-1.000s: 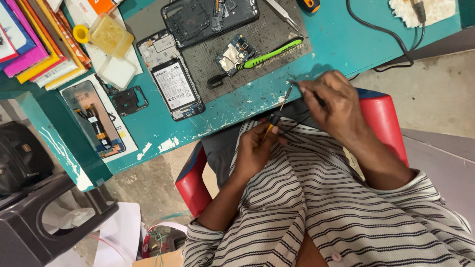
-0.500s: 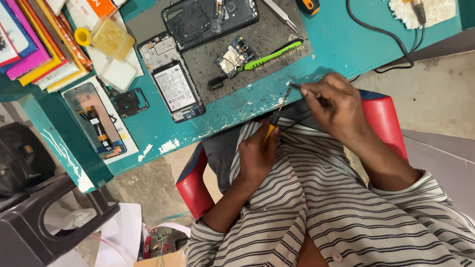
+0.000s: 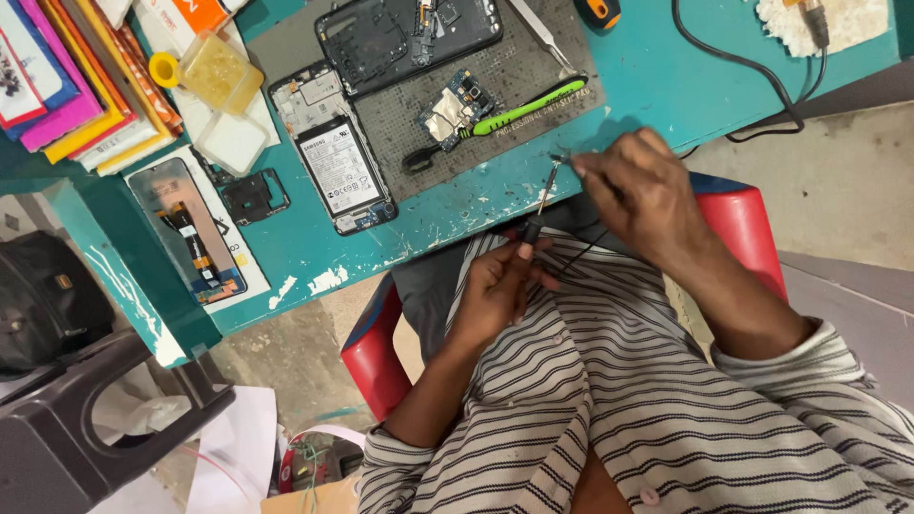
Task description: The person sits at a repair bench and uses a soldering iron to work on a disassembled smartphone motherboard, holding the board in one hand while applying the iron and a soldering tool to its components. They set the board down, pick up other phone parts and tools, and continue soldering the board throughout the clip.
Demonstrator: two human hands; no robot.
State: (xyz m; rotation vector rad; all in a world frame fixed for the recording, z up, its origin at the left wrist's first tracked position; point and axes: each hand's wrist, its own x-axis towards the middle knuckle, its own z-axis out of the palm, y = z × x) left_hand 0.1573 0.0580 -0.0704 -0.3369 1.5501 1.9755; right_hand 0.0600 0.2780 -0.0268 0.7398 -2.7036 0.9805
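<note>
1. My left hand (image 3: 500, 286) is clenched round the dark handle of a thin screwdriver (image 3: 541, 203), its shaft pointing up and away toward my right hand (image 3: 640, 186).
2. My right hand is pinched shut at the screwdriver's tip, just over the desk (image 3: 657, 67) edge; what it pinches is too small to tell.
3. I judge the screwdriver light, stiff and slim, best held at the handle; the tip looks easy to slip.
</note>
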